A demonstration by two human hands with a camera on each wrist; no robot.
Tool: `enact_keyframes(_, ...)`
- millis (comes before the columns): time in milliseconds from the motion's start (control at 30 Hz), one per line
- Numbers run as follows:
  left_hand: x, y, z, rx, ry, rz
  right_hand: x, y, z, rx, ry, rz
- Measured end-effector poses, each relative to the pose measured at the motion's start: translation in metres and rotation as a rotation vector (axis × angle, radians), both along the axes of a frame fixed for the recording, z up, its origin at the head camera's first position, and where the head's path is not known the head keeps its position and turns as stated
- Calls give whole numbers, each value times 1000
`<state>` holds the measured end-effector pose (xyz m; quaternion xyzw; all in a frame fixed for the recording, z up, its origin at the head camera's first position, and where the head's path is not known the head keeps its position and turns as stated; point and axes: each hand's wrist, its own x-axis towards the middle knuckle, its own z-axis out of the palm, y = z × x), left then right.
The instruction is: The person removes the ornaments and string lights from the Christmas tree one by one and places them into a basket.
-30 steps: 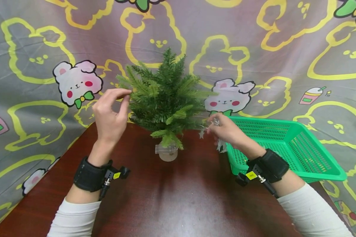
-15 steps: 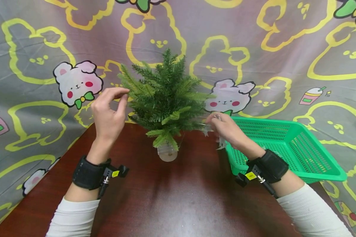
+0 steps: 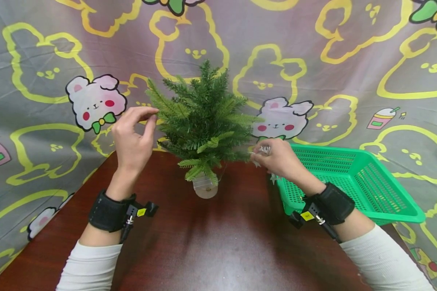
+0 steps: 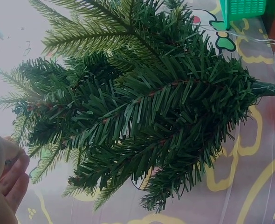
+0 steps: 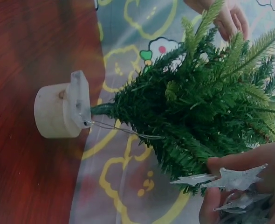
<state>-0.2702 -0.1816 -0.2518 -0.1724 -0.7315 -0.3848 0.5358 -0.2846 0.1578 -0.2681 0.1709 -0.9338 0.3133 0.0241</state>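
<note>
A small artificial Christmas tree (image 3: pixel 207 117) stands on a round pale wooden base (image 3: pixel 206 191). My left hand (image 3: pixel 132 139) is at the tree's left side, its thumb and index finger pinching a branch tip. Off the tree's lower right, my right hand (image 3: pixel 280 157) holds a bunched string of clear star lights (image 5: pixel 237 179); stars poke out between the fingers and one dangles below. From a clear battery box (image 5: pixel 80 99) at the trunk's foot, a thin wire (image 5: pixel 123 129) runs up to the branches. Part of the bunch is hidden in the palm.
To the right of the tree is a green plastic basket (image 3: pixel 404 192) with slotted walls, partly behind my right forearm. Everything stands on a dark red-brown table (image 3: pixel 218 250). A cartoon-printed cloth (image 3: pixel 313 81) hangs close behind the tree.
The tree has turned slightly, with its battery box and lower branches shifting. My left hand has moved a little left. The stars at my right hand have shifted while it keeps hold of the string.
</note>
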Motion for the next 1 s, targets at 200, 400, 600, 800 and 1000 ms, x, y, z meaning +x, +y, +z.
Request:
enact_keyframes(200,0,-1,1,-7,-5,7,-2,0,0,-55,-11,60)
enact_keyframes(400,1,-2,2,-13,-15,10,-6,3,-2,-165,-155,155)
enact_keyframes(600,0,-5,3,-35,-16,18,-6,6,0,-217,-303,196)
enact_keyframes(800,3,-3,3,-11,-8,15,-5,7,4,-204,-298,173)
enact_keyframes(1000,9,0,6,7,16,-29,-5,7,5,-242,-310,159)
